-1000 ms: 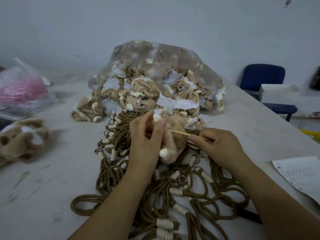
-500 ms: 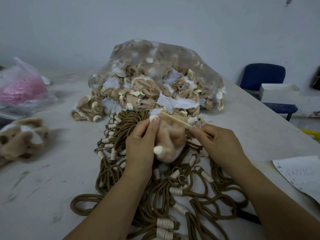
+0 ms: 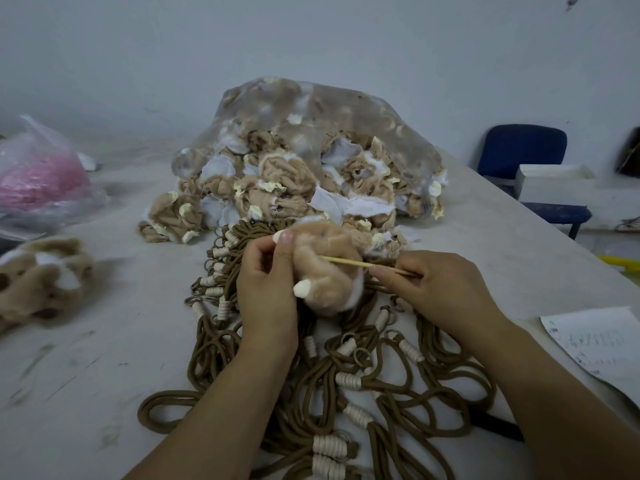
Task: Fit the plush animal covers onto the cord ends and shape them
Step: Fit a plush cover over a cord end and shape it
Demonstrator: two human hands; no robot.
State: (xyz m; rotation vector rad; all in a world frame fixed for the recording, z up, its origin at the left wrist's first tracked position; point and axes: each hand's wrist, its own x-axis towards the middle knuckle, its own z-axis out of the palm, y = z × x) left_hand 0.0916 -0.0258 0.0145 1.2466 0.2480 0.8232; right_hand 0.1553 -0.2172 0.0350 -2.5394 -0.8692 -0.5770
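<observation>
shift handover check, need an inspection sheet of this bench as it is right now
surface: pale table, scuffed and smudged.
job's things: tan plush cover held above the brown cords; thin wooden stick with its tip against the cover; clear bag of loose covers spilling open behind.
clutter: plastic bag with pink contents far left; plush pieces at the left edge; printed sheet at right.
hands: left hand grips the plush cover; right hand pinches the wooden stick.
cables: the brown cords lie in tangled loops, with white bindings and metal rings.
surroundings: blue chair, white box by it, pale wall.
</observation>
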